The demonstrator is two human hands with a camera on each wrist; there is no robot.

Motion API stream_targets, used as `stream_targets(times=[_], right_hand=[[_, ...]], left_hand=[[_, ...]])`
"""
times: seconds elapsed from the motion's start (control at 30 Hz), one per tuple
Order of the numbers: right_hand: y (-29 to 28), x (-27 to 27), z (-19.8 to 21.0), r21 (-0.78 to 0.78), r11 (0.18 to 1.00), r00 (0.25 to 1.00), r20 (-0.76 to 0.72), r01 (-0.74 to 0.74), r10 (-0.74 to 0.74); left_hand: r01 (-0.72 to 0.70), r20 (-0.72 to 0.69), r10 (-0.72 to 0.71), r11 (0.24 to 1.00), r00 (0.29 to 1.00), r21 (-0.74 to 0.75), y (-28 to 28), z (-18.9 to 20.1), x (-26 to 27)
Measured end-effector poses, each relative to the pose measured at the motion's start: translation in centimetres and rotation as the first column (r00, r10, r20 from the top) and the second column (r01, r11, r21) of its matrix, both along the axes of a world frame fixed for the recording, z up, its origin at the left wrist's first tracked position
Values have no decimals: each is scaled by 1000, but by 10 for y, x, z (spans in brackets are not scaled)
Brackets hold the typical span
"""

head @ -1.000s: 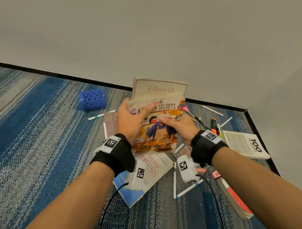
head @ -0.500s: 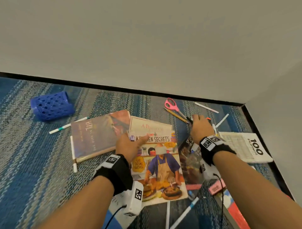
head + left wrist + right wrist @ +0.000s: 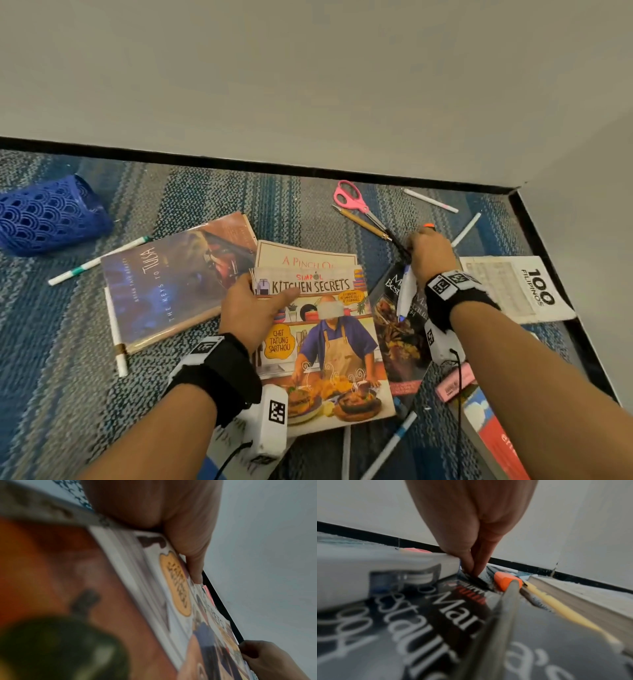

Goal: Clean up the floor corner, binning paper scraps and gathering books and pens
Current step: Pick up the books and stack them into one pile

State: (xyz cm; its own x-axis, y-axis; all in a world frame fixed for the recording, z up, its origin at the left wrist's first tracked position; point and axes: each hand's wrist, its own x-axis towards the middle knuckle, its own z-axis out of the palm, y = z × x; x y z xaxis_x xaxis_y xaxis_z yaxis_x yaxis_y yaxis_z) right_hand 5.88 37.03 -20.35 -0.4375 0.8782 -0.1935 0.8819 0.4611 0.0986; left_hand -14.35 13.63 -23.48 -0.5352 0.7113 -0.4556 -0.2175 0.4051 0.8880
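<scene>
The "Kitchen Secrets" cookbook lies on the carpet on top of the "A Pinch Of" book. My left hand holds its upper left edge, thumb flat on the cover. To its right, my right hand pinches a black pen between thumb and finger at the top edge of a dark restaurant book. An orange highlighter lies just beyond. A white and blue pen lies on the dark book under my right wrist.
A "Keys to Tulsa" book lies at left and a "100 Filipinos" book at right by the wall. Pink scissors, a brown pencil, several white pens and a pink eraser are scattered about. A blue mesh holder lies far left.
A second ago both hands held the cookbooks upright. The books now lie flat under my left hand, and my right hand has moved right to the black pen.
</scene>
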Motion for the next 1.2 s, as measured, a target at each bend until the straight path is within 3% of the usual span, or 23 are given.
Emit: stream_targets(times=[0.07, 0.23, 0.4, 0.5, 0.57, 0.67, 0.77, 0.87, 0.97, 1.07, 1.13, 1.2], right_hand=[[-11, 5, 9, 26, 999, 1000, 14, 26, -26], [-40, 37, 51, 80, 992, 988, -125, 99, -89], [-90, 76, 96, 43, 999, 991, -134, -12, 18], [-131, 106, 114, -46, 998, 999, -24, -36, 35], [-161, 131, 128, -38, 999, 1000, 2, 16, -16], [-211, 165, 155, 6, 981, 978, -73, 196, -195], [-260, 203, 189, 8, 932, 928, -99, 361, -359], [-304, 254, 221, -51, 845, 845, 79, 533, -528], [-348, 310, 257, 72, 721, 714, 103, 690, -693], [-383, 351, 293, 182, 595, 571, 169, 783, -804], [-398, 366, 307, 127, 485, 443, 260, 865, -858], [-400, 367, 311, 108, 405, 363, 278, 908, -889]], left_hand=[[-2, -42, 1, 1000, 999, -18, 0, -1, 0], [12, -130, -24, 995, 991, -94, -2, 6, 6], [66, -278, -45, 996, 959, 65, 6, 63, 30], [221, -431, -147, 967, 890, 127, 7, 112, 68], [348, -525, -217, 923, 823, 164, 2, 145, 97], [504, -622, -300, 845, 724, 179, -13, 177, 147], [619, -629, -370, 750, 684, 233, -32, 197, 203], [701, -567, -477, 656, 672, 280, -52, 207, 257], [735, -490, -560, 597, 668, 320, -73, 216, 302], [743, -442, -598, 574, 668, 346, -90, 221, 329], [737, -409, -613, 565, 676, 371, -95, 222, 336], [724, -355, -633, 572, 688, 384, -93, 216, 334]])
